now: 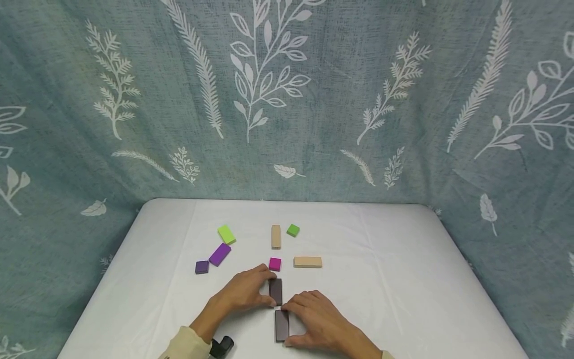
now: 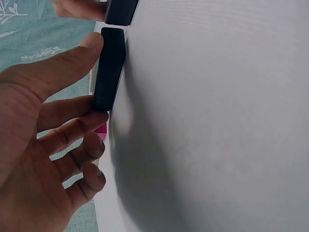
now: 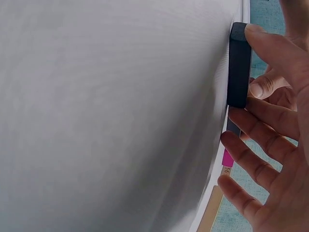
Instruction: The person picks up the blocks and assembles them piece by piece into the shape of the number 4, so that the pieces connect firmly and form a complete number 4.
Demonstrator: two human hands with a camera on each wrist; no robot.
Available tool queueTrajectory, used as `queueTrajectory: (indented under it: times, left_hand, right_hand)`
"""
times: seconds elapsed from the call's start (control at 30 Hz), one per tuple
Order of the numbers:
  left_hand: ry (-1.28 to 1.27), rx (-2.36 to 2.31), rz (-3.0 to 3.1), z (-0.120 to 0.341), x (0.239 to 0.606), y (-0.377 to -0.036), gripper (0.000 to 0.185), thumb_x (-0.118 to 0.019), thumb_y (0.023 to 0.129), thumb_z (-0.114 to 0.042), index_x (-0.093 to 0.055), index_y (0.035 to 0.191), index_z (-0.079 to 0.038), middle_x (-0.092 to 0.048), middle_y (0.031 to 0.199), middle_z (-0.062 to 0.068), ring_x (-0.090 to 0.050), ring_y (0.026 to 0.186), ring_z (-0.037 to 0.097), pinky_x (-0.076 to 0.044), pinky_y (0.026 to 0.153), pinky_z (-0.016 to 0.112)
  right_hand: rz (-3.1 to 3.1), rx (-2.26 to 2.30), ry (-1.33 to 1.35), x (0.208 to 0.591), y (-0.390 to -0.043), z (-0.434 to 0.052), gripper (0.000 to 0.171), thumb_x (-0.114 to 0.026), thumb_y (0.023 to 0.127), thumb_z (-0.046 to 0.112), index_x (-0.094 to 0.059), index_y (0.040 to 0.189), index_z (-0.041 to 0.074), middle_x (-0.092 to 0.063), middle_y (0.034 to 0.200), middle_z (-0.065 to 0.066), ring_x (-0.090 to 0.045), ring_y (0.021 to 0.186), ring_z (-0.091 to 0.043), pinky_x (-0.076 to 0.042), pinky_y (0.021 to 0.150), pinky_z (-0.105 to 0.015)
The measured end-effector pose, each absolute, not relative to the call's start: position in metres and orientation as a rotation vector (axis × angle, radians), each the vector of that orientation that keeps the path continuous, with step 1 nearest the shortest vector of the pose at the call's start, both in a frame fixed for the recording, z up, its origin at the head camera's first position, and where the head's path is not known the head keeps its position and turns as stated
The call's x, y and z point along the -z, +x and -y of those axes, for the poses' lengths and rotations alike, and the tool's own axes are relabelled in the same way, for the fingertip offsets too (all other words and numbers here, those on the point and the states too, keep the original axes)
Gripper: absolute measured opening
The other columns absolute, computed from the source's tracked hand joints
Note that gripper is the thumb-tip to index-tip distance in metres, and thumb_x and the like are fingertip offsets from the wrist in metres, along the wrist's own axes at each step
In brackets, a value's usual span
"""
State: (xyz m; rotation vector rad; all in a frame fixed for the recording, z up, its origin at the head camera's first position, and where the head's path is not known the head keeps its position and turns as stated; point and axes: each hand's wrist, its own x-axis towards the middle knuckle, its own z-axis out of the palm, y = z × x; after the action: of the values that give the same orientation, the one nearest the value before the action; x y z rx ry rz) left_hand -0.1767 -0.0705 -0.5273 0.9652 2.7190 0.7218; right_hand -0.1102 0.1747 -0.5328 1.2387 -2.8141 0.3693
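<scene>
Two dark blocks, end to end: left hand (image 1: 244,291) pinches the far block (image 1: 275,291), right hand (image 1: 316,319) pinches the near block (image 1: 281,325). Seven others: two green, two tan, two purple, one magenta block (image 1: 275,264).

A: So what's up close here?

B: The left hand (image 2: 34,145) has its thumb and forefinger on the two ends of a dark rectangular wooden block (image 2: 110,67) lying on the white tablecloth (image 2: 217,125).

A: Anything else?

B: A second dark block (image 2: 120,12) sits end to end with it, barely apart, with other fingers (image 2: 77,8) on it. A bit of a magenta block (image 2: 102,129) peeks from behind the fingers.
</scene>
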Motion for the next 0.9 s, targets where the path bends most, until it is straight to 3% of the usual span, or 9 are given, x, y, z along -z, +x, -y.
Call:
queueTrajectory:
  times: [0.9]
  left_hand:
    - [0.972, -0.708, -2.731, 0.0655, 0.5305, -0.1755, 0.058, -0.082, 0.083, -0.042, -0.067, 0.129, -0.009, -0.062, 0.12, -0.001, -0.061, 0.097, 0.009, -0.054, 0.089, 0.035]
  right_hand:
    - [2.797, -0.324, 1.216, 0.5351, -0.1128, -0.1706, 0.063, -0.068, 0.083, 0.069, -0.067, 0.125, 0.022, -0.062, 0.114, 0.013, -0.059, 0.108, -0.012, -0.046, 0.098, -0.036]
